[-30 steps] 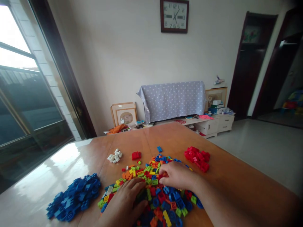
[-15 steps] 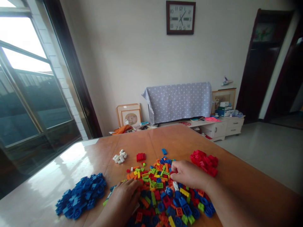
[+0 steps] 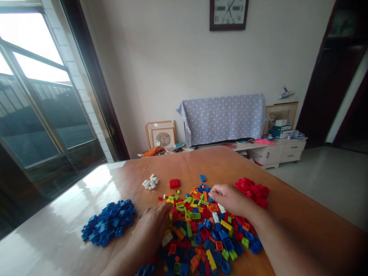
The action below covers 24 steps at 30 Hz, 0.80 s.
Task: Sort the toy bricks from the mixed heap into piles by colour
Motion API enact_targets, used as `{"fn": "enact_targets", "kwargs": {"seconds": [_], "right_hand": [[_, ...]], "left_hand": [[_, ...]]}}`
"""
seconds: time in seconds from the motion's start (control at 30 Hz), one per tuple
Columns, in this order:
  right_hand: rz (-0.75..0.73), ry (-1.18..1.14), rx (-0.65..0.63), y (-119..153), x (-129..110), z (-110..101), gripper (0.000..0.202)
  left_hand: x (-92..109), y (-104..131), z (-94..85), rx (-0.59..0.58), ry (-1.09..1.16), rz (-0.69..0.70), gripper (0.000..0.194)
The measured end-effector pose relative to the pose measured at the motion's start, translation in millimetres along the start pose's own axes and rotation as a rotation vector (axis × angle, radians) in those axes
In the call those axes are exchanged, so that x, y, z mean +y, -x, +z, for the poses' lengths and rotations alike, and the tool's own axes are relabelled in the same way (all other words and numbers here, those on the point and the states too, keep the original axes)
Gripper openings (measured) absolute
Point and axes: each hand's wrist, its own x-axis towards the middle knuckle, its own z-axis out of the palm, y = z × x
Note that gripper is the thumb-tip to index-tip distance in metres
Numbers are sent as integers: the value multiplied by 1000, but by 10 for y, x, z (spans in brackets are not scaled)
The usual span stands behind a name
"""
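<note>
Head view: the person's right hand (image 3: 228, 198) curls at the far right edge of the mixed bricks (image 3: 204, 234); whether it pinches one cannot be told. The left hand (image 3: 151, 226) arches over their left side, its grip likewise hidden. The bricks look light, stiff and sturdy, best pinched by opposite side walls. Around them, a blue heap (image 3: 110, 223), white cluster (image 3: 150, 182) and red heap (image 3: 253, 191) rest on the glossy table (image 3: 299, 214); beyond hang a dotted cloth (image 3: 222, 119) and clock (image 3: 229, 14).

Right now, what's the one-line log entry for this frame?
left hand: at mixed bricks, left side | right hand: far right side, grip unclear | around: blue pile, red pile, white pile
</note>
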Motion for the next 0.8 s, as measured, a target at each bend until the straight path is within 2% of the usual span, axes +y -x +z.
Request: {"fn": "enact_targets", "kwargs": {"seconds": [0.1, 0.43, 0.63, 0.8], "right_hand": [[9, 11, 46, -49, 87, 29, 37], [64, -18, 50, -30, 169, 90, 41], [72, 4, 31, -52, 231, 74, 41], [64, 67, 19, -39, 180, 62, 34]], "left_hand": [[-74, -3, -2, 46, 4, 4, 36], [-196, 0, -63, 152, 43, -71, 32], [-208, -9, -86, 167, 14, -120, 29], [-226, -5, -79, 160, -2, -132, 28]]}}
